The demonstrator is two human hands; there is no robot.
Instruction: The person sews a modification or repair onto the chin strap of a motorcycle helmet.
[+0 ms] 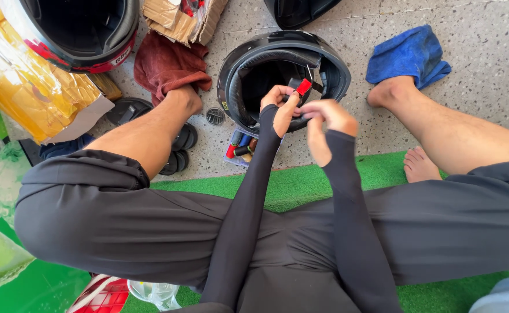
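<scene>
Now, black helmet (248,64) opening up twd person, both hands' fingers pinching red-tabbed strap (304,88).

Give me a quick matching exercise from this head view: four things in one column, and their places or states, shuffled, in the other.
Things:
1. black helmet
2. blue cloth
3. dark red cloth
4. red tab

Places or states:
A. on the floor by the foot at the right of the picture
B. at the fingertips of the left hand, next to the right hand
C. lying open side up on the floor between the knees
D. crumpled beside the cardboard box

Pairs: 1-C, 2-A, 3-D, 4-B
</scene>
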